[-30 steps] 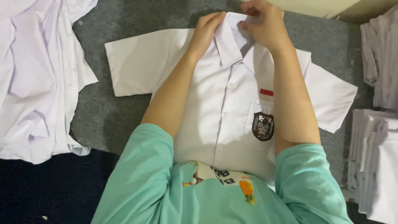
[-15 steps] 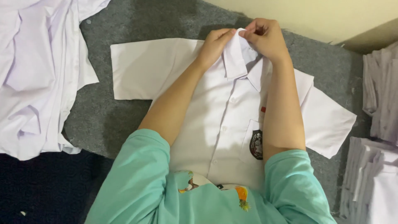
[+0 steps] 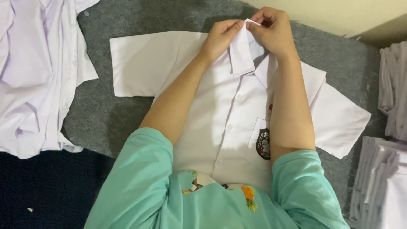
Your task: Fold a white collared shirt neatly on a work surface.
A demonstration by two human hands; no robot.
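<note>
A white short-sleeved shirt [image 3: 229,110] lies face up on grey carpet, sleeves spread to both sides, with a dark badge on its chest pocket [image 3: 263,144]. My left hand [image 3: 221,37] pinches the left side of the collar [image 3: 242,53] at the top of the shirt. My right hand [image 3: 273,32] grips the collar's right side, fingertips almost meeting my left hand's. Both forearms stretch over the shirt front, and my mint-green sleeves fill the bottom of the view.
A loose heap of white shirts [image 3: 36,72] lies at the left. Stacks of folded white shirts [image 3: 388,178] stand along the right edge. A cream wall [image 3: 339,15] borders the grey carpet [image 3: 106,114] at the top; a dark mat [image 3: 46,191] is at bottom left.
The view has shifted, so the shirt sits lower in frame. My hands have stayed on the collar and drawn closer together at its top.
</note>
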